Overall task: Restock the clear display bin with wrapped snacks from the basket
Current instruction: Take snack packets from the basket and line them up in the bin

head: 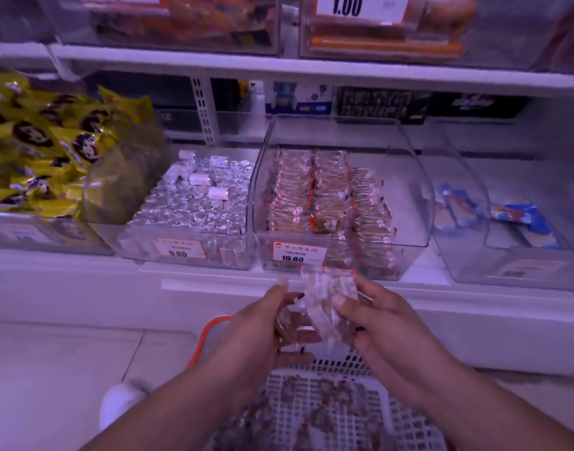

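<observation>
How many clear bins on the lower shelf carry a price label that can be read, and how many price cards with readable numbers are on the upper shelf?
Lower-shelf bins with readable labels: 2, the silver-candy bin at 9.80 and the clear display bin at 10.80
Upper-shelf readable price cards: 1, the 1.00 card
Total: 3

- The clear display bin (341,203) is open at the top, under the shelf above (279,71).
- Rows of wrapped snacks (314,193) fill its left and middle; bare room lies at its right.
- Neighbouring bins stand touching on its left (188,229) and just beside it on the right (506,242).
</observation>
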Available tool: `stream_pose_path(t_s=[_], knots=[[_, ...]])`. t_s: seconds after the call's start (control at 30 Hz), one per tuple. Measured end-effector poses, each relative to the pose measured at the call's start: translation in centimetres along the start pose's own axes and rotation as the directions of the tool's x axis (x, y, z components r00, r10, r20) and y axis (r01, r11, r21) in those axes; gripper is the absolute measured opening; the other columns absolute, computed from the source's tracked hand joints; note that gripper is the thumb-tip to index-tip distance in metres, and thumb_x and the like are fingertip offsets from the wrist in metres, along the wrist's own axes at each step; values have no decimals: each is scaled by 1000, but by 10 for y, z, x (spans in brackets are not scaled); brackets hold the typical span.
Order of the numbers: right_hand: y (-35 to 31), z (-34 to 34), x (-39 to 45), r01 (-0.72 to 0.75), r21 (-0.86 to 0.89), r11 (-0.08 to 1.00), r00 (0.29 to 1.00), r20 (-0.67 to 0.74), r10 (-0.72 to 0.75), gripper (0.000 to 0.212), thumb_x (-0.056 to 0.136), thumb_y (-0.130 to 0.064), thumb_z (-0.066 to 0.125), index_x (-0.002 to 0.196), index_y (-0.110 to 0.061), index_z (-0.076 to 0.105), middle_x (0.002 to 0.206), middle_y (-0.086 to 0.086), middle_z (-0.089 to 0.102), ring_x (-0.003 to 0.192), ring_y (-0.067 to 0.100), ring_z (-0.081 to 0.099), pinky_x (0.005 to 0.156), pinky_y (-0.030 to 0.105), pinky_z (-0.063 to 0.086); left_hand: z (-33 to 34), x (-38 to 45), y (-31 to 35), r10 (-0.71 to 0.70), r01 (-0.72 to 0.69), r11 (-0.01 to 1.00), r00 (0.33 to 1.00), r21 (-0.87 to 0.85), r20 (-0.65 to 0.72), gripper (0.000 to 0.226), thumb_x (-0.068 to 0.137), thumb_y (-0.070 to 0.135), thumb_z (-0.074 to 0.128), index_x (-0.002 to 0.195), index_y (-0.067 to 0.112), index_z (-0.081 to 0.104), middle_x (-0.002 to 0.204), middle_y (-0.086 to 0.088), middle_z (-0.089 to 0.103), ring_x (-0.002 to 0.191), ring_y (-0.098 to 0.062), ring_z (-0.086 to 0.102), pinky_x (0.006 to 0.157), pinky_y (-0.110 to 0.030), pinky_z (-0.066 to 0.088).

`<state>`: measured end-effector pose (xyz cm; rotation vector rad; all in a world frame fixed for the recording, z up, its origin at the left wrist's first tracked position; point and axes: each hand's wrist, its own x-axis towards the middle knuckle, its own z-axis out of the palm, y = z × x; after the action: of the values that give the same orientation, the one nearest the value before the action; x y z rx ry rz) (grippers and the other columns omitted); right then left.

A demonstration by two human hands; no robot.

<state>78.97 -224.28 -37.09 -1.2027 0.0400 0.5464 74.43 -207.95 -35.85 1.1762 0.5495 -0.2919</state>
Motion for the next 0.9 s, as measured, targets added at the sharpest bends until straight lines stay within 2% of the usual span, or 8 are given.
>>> stream_pose_path(t_s=[0.17, 0.27, 0.37, 0.47, 0.57, 0.63, 0.73, 0.9], knots=[[-1, -2, 9, 112, -291, 950, 984, -102, -147, 32, 91, -3, 64, 121, -15, 65, 107, 4, 76, 101, 24, 71, 90, 43, 52, 9, 13, -1, -27, 30, 999, 997, -41, 77, 53, 92, 61, 46, 105, 18, 75, 95, -11, 75, 77, -25, 70, 62, -32, 54], [-6, -3, 13, 302, -592, 747, 887, -114, -448, 35, 89, -11, 69, 122, -21, 62, 105, -12, 74, 97, 4, 69, 85, 26, 57, 6, 20, -1, -175, 187, 961, 981, -204, 78, 57, 92, 63, 46, 113, 12, 63, 93, -16, 73, 84, -36, 70, 57, -35, 53], [-1, 10, 5, 415, -641, 646, 839, -7, -545, 38, 90, -2, 65, 117, -29, 63, 103, -24, 70, 88, -8, 67, 69, 7, 51, 8, 21, 1, -138, 191, 937, 971, -292, 194, 62, 85, 69, 51, 110, 13, 65, 95, -19, 71, 78, -33, 71, 67, -46, 57], [17, 25, -4, 457, -633, 624, 854, 118, -506, 50, 88, 9, 57, 118, -30, 65, 120, -22, 66, 113, -4, 61, 93, 16, 50, 9, 20, 6, -31, 113, 951, 961, -286, 275, 52, 84, 66, 55, 87, 16, 69, 84, -15, 66, 75, -27, 68, 77, -45, 58], [23, 27, -6, 483, -635, 603, 855, 195, -480, 45, 90, 0, 55, 123, -30, 64, 132, -22, 61, 128, -4, 51, 115, 32, 35, 5, 21, 7, 28, 30, 957, 981, -289, 194, 28, 89, 44, 60, 99, 18, 67, 85, -12, 65, 72, -24, 65, 71, -38, 58], [16, 26, -5, 531, -644, 550, 820, 228, -525, 38, 91, -4, 57, 120, -26, 67, 134, -19, 60, 134, -3, 45, 117, 26, 30, 1, 22, 9, 92, -46, 956, 985, -290, 145, 26, 93, 28, 58, 113, 13, 67, 90, -11, 67, 69, -20, 64, 67, -36, 57], [0, 20, 0, 502, -592, 631, 845, 178, -505, 37, 91, 4, 63, 112, -26, 73, 126, -13, 66, 123, -1, 56, 96, 12, 45, -6, 21, 18, 153, -138, 954, 988, -267, 33, 29, 96, 18, 57, 124, 10, 61, 101, -14, 72, 73, -25, 71, 60, -33, 57], [-25, 3, 11, 266, -348, 899, 958, -11, -288, 37, 86, -1, 67, 113, -26, 65, 87, 10, 75, 60, 23, 69, 48, 28, 50, -14, 22, 17, 251, -254, 967, 965, -31, -73, 22, 96, 15, 59, 117, 18, 62, 97, -13, 76, 84, -33, 74, 61, -32, 56]])
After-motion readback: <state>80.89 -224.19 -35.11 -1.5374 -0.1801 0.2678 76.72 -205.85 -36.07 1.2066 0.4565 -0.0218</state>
